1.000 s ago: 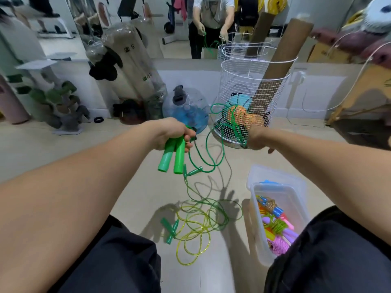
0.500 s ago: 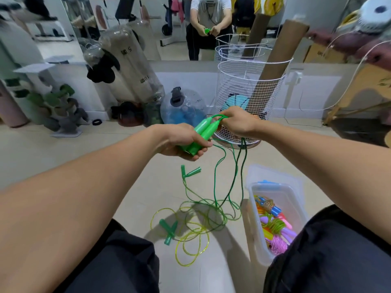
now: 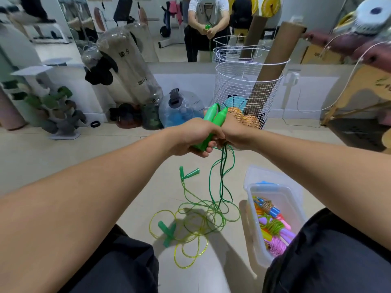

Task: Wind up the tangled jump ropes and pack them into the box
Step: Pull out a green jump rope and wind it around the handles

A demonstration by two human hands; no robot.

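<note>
Left hand (image 3: 195,138): curled round two green handles (image 3: 212,123), held side by side, tips pointing up and away.
Right hand (image 3: 233,132): just beside the left, touching it, gripping the green cord (image 3: 222,166) where it leaves the handles.
Cord: several strands hang from the hands to the floor (image 3: 105,161).
Floor tangle (image 3: 196,220): green and yellow loops overlapping, with two more pairs of green handles, one (image 3: 188,173) near the hanging strands, one (image 3: 167,230) lower left.
Box (image 3: 254,229): clear plastic, right of the tangle, open, holding wound ropes (image 3: 273,227) in several colours.
Wire basket (image 3: 243,92): white, behind the hands, cardboard tube (image 3: 273,68) leaning in it.
</note>
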